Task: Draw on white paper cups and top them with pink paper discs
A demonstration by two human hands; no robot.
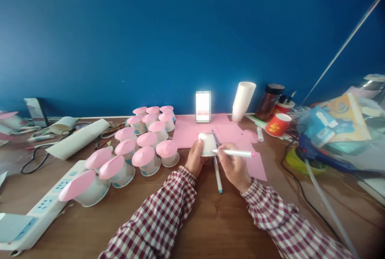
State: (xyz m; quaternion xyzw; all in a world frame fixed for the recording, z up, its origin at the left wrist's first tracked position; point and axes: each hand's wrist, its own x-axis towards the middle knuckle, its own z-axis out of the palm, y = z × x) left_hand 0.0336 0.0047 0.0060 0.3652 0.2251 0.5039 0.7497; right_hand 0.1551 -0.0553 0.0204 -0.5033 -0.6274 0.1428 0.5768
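Observation:
My left hand grips a white paper cup from its left side, turned rim down. Blue marks run along the cup near its rim. In my right hand is a white marker pen with a pink end, its tip at the cup's lower right side. A second marker with a blue end lies on the table just below the cup. Sheets of pink paper lie behind the cup. To the left stand several upturned paper cups topped with pink paper cones.
A power strip and a stack of paper cups on its side are at the left. Another cup stack stands behind on the right, near a dark jar and red cups. A phone leans at the blue wall.

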